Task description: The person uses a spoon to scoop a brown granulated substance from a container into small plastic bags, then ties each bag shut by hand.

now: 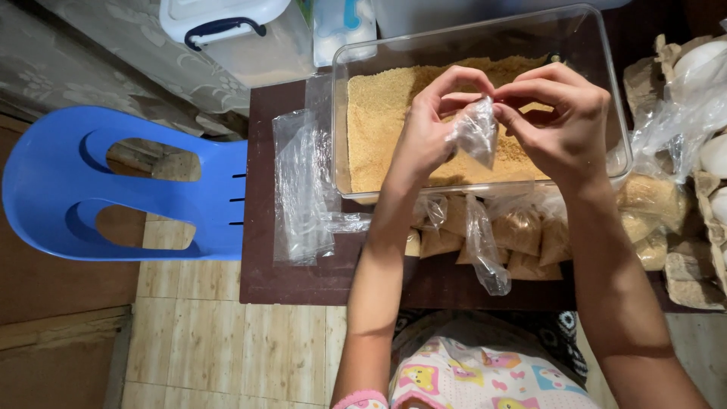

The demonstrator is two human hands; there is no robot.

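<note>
While your left hand (425, 125) and right hand (564, 121) meet above the clear plastic bin (344, 113), both pinch one small clear plastic bag (475, 130).

Each grip is closed on the bag's top edge with fingertips, holding it over the brown granules (379, 121). Filled little bags (522, 235) crowd the tabletop (265, 273) just below the bin's near wall; empty bags (303, 182) lie beside its left wall. Egg trays (693, 257) hem in your right; a blue plastic chair (113, 182) touches the tabletop's left edge.

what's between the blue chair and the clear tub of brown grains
In the head view, a stack of empty clear plastic bags lies on the dark table between the blue chair and the tub.
</note>
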